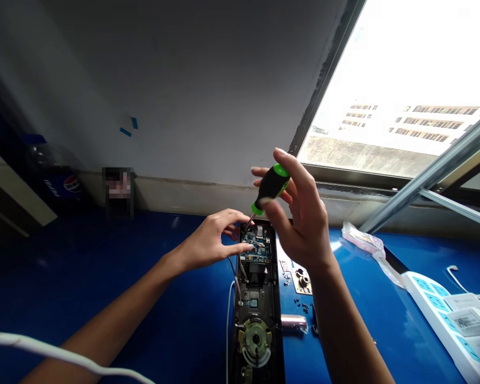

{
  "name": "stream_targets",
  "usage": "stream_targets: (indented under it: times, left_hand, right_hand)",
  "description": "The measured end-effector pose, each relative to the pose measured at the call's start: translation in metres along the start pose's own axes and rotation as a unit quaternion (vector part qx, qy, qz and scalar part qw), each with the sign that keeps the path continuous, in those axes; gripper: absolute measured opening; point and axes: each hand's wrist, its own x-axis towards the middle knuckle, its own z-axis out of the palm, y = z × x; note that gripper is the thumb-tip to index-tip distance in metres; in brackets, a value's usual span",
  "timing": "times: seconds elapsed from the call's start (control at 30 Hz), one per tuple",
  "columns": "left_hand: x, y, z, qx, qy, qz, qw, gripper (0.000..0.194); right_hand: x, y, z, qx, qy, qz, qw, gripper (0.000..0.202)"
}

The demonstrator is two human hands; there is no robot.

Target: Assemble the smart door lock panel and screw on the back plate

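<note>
A screwdriver (271,188) with a black and green handle is in my right hand (304,213), its fingers curled round the grip. The shaft slants down to the upper left corner of a blue circuit board (256,250). That board sits at the far end of a long black device casing (278,320), which also holds a round speaker-like part (256,341). My left hand (212,237) rests at the casing's left edge, fingers apart, with the thumb over the board and the fingertips near the screwdriver's tip. The tip itself is hard to make out.
Right of the casing lie small screws (302,305), a metal plate with a round part (303,279) and a pink wrapped cylinder (295,323). A white power strip (440,314) is farther right. A white cable (44,349) crosses the lower left. A Pepsi bottle (58,170) stands back left.
</note>
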Motion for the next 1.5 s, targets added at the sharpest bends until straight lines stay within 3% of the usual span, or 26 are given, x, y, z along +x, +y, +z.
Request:
stream_targets:
  times: [0.1, 0.23, 0.43, 0.63, 0.8, 0.97, 1.17, 1.5]
  left_hand:
    - [0.001, 0.001, 0.001, 0.004, -0.001, -0.003, 1.0, 0.043]
    - [0.0, -0.001, 0.002, 0.008, 0.005, 0.006, 1.0, 0.042]
    - [0.0, 0.0, 0.003, 0.002, 0.004, -0.02, 1.0, 0.039]
    - [0.0, 0.003, 0.013, 0.014, 0.033, -0.052, 0.998, 0.036]
    - [0.001, 0.003, 0.019, 0.016, 0.046, -0.06, 0.997, 0.041]
    - [0.002, 0.004, 0.023, 0.029, 0.069, -0.067, 0.995, 0.042]
    - [0.001, 0.009, 0.027, 0.027, 0.08, -0.076, 0.993, 0.041]
    - [0.0, 0.01, 0.029, 0.095, 0.099, -0.052, 0.989, 0.037]
  right_hand:
    - [0.001, -0.001, -0.003, 0.025, 0.005, 0.004, 1.0, 0.055]
    - [0.002, -0.001, -0.006, -0.005, 0.066, -0.029, 0.997, 0.048]
    - [0.003, -0.008, -0.012, 0.065, 0.011, 0.004, 0.998, 0.047]
    - [0.005, -0.01, -0.016, 0.023, 0.068, -0.018, 0.997, 0.038]
    - [0.005, -0.015, -0.018, 0.06, 0.019, -0.001, 0.998, 0.042]
    - [0.005, -0.014, -0.018, 0.025, 0.064, -0.023, 0.997, 0.038]
    - [0.006, -0.019, -0.02, 0.053, 0.007, -0.014, 0.998, 0.043]
    - [0.007, -0.018, -0.019, 0.016, 0.03, -0.027, 0.999, 0.037]
